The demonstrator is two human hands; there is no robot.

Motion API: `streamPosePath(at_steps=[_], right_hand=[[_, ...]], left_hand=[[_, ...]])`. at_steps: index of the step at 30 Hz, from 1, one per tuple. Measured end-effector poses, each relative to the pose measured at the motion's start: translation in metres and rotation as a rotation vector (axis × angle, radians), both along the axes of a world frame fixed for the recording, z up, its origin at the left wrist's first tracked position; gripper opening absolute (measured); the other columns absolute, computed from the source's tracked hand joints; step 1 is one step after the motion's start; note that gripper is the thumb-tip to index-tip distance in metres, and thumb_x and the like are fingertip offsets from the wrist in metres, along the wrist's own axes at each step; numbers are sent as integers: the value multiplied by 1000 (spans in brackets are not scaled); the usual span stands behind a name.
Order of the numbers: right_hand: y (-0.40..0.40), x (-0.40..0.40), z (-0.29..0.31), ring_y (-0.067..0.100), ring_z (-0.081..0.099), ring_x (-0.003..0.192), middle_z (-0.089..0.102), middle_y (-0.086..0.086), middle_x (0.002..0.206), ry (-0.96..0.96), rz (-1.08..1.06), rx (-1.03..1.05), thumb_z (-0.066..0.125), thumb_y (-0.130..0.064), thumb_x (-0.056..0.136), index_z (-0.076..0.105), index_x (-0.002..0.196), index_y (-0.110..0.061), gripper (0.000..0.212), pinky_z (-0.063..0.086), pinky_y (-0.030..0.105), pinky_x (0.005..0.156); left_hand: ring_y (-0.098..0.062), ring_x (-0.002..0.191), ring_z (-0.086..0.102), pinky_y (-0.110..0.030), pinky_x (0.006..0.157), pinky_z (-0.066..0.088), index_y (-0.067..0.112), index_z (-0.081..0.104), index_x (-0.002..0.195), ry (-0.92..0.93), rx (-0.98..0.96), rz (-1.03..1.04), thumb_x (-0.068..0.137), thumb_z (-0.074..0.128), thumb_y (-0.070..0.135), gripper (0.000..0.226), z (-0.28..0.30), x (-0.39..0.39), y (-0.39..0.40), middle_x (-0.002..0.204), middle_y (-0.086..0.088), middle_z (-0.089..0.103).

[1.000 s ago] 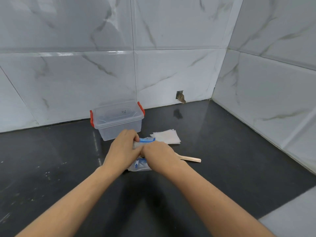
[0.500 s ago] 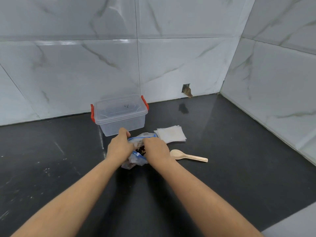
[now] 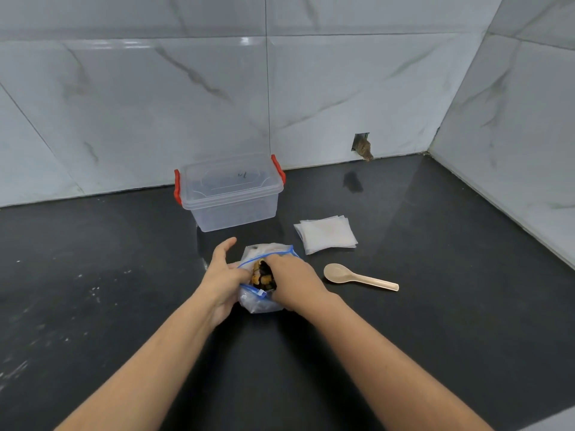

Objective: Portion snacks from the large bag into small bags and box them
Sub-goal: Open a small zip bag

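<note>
Two hands work at the mouth of the large bag [image 3: 259,301], a clear zip bag with a blue seal strip that stands on the dark counter [image 3: 435,306] just in front of the lidded box [image 3: 231,194]. The left hand [image 3: 222,275] pinches the near lip between thumb and curled fingers, its index finger raised free; the right hand [image 3: 294,281] grips the far lip, fingers curled over the rim. Between them the mouth gapes, exposing brown and dark snacks [image 3: 264,275]. The small bags [image 3: 326,234] lie stacked flat to the right of the box, and the spoon [image 3: 357,277] rests bowl-up near the right hand; none appears filled yet. Likely hazards: uneven pulling may tip the soft, unsupported bag and spill its contents onto the counter; releasing either lip to reach the spoon may let the mouth collapse.
</note>
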State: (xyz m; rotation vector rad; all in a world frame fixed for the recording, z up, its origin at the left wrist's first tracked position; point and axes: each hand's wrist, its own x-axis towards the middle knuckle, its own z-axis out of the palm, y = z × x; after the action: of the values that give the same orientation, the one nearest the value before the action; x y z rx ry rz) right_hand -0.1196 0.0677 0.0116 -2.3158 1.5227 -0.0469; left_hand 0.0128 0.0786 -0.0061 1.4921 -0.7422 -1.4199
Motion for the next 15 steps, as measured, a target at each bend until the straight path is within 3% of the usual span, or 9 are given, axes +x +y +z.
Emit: streamPosePath(at_steps=[2,4,7,11,15], right_hand=[[2,-2,1,26,55,111,59,7,122,-11,3,-13,59,-18,87,51,122,-13,37,44,35,86],[4,-4,4,28,57,108,61,8,118,-1,-12,-29,57,-16,87,54,118,-12,31,45,35,84],[5,-4,10,28,60,101,64,10,110,79,5,-33,56,-12,88,59,111,-9,23,40,31,71],[6,-2,15,27,61,95,65,12,108,112,74,-16,56,-9,88,62,112,-7,25,41,30,71],[10,-1,17,30,59,104,63,13,114,124,134,-62,51,-5,91,57,120,-7,30,45,35,81]], left_hand=[[-29,81,63,-41,70,52,27,36,131,-68,0,-11,78,48,-16,70,-1,-1,1,101,-16,60],[-25,89,63,-39,75,52,25,35,136,-341,-20,-69,77,61,3,68,-1,2,-1,101,-10,60],[-19,85,57,-31,71,44,25,44,129,-721,-104,-172,68,67,29,65,4,6,-2,98,-7,55],[-19,91,54,-31,75,41,25,50,125,-1100,-140,-229,80,62,17,47,-1,11,3,111,-3,45],[-22,95,58,-34,77,47,23,46,131,-1114,-85,-316,80,59,9,54,5,13,-1,109,-2,60]])
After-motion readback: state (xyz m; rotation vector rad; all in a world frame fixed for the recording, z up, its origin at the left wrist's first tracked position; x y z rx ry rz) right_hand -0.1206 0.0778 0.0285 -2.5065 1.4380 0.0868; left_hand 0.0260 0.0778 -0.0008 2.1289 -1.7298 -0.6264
